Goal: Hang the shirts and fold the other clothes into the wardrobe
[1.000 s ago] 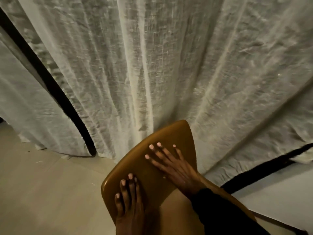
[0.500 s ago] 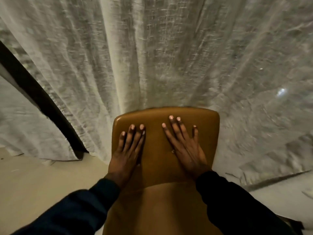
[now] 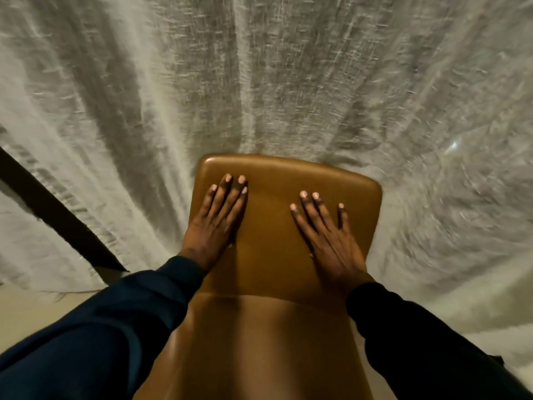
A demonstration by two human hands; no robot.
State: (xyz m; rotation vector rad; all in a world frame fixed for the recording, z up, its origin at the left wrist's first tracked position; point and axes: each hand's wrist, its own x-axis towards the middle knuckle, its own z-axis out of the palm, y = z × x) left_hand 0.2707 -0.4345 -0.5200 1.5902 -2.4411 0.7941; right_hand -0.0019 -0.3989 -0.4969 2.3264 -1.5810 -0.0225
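Pale floor (image 3: 26,313) shows at the lower left, and nearest the camera two dark sleeves (image 3: 95,336) reach forward over a tan leather chair (image 3: 271,327). Left hand (image 3: 215,223) lies flat on the chair's padded panel, fingers straight and close together; right hand (image 3: 328,243) lies flat beside it, well apart, fingers spread. Neither grips anything. No shirts or other clothes are in view, and no wardrobe. The chair's long axis runs straight away from the person, its rounded far edge just beyond the fingertips. Past that edge hangs a white woven curtain (image 3: 259,82), blurred. A dark bar (image 3: 57,220) slants down left of the left hand. No writing readable.
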